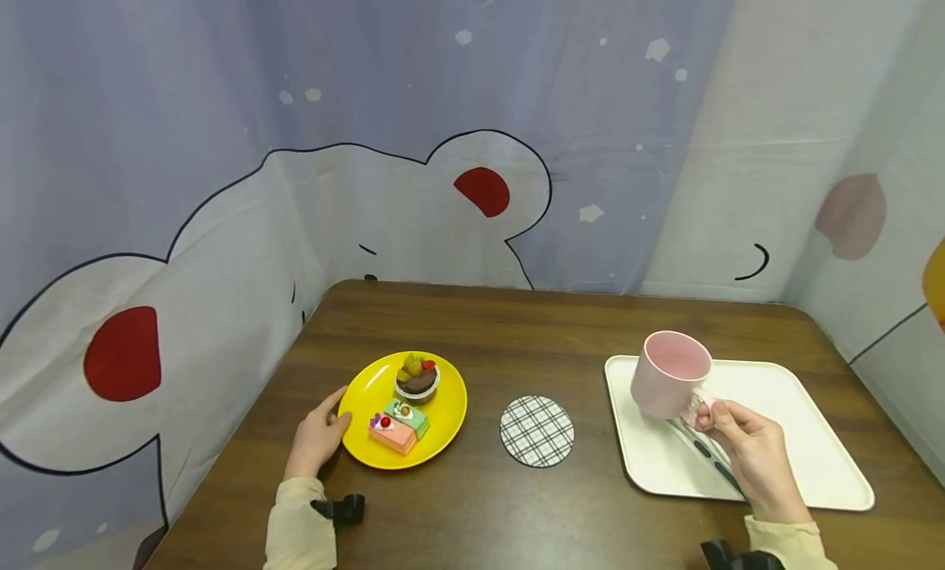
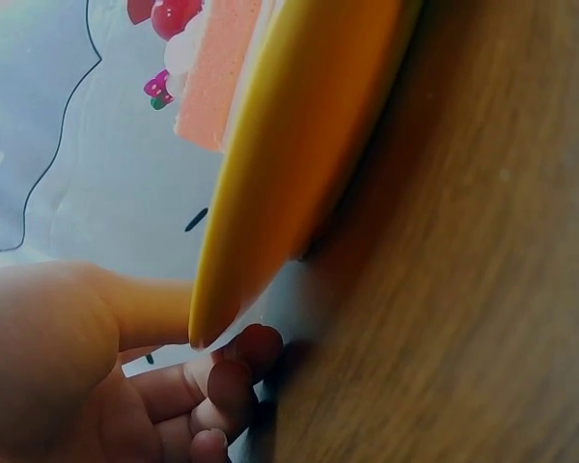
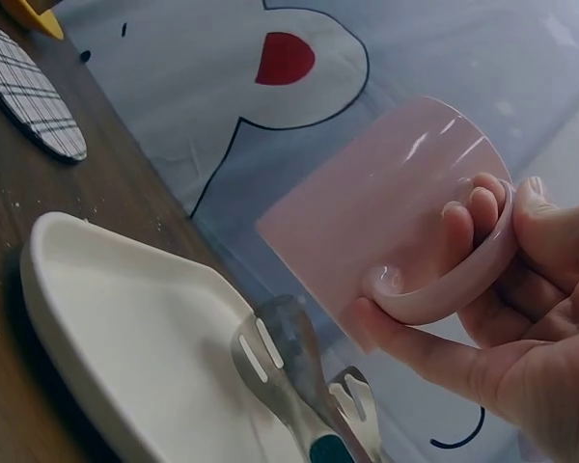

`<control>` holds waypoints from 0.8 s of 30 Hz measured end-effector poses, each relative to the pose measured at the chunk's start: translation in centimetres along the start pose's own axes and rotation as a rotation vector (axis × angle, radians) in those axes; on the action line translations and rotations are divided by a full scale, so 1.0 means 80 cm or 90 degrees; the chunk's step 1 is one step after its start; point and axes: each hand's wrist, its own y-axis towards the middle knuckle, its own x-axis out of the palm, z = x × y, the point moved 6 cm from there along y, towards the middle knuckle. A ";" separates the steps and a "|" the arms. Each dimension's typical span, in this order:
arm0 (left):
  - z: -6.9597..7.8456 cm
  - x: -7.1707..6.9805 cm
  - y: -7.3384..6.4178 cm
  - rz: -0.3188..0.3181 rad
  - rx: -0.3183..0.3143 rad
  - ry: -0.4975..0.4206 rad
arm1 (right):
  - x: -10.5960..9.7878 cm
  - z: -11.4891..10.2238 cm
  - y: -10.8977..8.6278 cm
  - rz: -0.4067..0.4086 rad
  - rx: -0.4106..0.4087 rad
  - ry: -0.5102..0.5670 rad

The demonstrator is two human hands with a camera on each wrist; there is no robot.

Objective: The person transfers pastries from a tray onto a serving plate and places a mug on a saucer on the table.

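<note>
My right hand [image 1: 755, 455] grips the handle of a pink mug [image 1: 660, 385], fingers through the loop and thumb on top. The right wrist view has the mug [image 3: 386, 212] tilted and raised over a cream tray [image 1: 801, 439]. On that tray lies metal cutlery [image 3: 270, 362] with slotted heads and dark green grips, partly hidden by the right hand. At the left, my left hand [image 1: 317, 439] pinches the near-left rim of a yellow plate [image 1: 447, 426], thumb above and fingers curled below. The plate bears a chocolate fruit tart [image 1: 417, 381], a green cake slice [image 1: 408, 417] and an orange cake slice [image 1: 392, 434].
Between plate and tray lies a round checked coaster [image 1: 536, 431] on the brown wooden table [image 1: 517, 332]. A printed curtain [image 1: 354, 201] hangs right behind the table's far edge and along its sides.
</note>
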 end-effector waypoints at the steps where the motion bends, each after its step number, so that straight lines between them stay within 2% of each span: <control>1: 0.000 0.000 0.000 0.000 -0.001 0.001 | 0.002 0.001 0.000 -0.001 0.000 -0.005; 10: 0.000 -0.001 -0.001 -0.004 -0.009 -0.002 | 0.021 0.007 0.003 -0.021 -0.005 0.011; 21: 0.000 0.001 -0.001 -0.008 -0.013 0.002 | 0.046 0.016 0.008 -0.072 -0.001 -0.026; 24: 0.000 0.001 -0.001 -0.008 -0.013 0.004 | 0.054 0.022 0.009 -0.073 0.005 -0.040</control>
